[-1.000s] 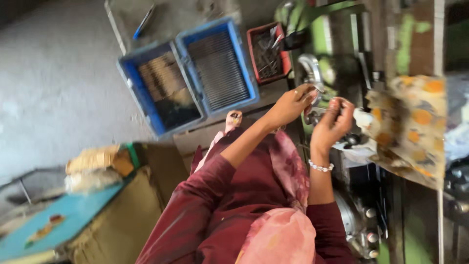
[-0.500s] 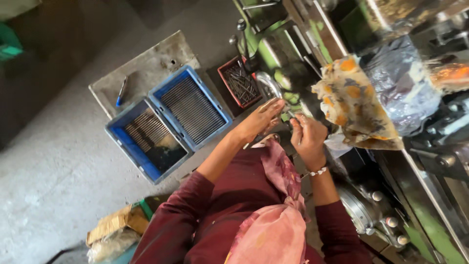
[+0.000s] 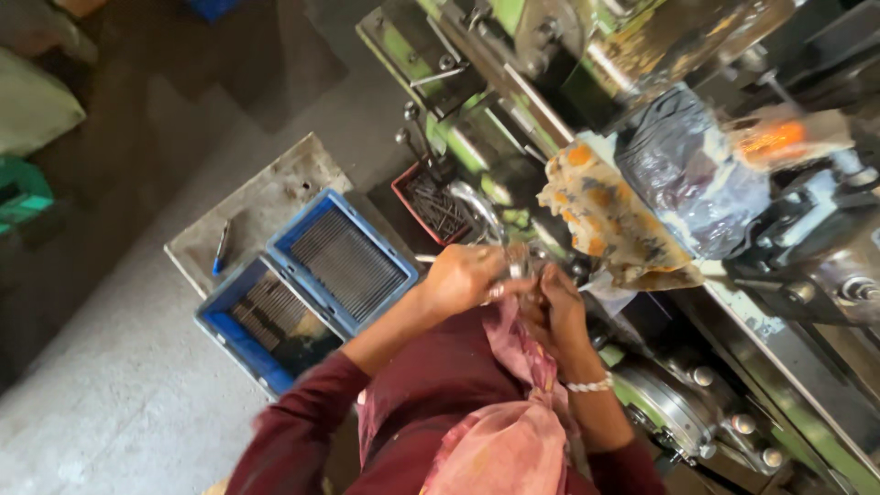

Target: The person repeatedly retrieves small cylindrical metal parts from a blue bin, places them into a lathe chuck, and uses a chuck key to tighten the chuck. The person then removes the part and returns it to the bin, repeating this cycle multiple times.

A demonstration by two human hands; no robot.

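Blue trays (image 3: 302, 293) on grey slab (image 3: 266, 197)

A crumpled, dark grey plastic bag (image 3: 689, 179) sits on the green machine (image 3: 477, 151), just right of a patterned yellow cloth (image 3: 600, 215). No labels, signs or screens show.

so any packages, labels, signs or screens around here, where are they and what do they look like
No labels, signs or screens show.
Grey plastic bag: crumpled and shiny, on the machine top, upper right.
Patterned cloth: cream with orange patches, draped just left of the bag.
Two blue crates: rectangular, on the floor at the left, filled with rows of thin metal rods.
Red tray: small, beside the green machine, holding dark rods.
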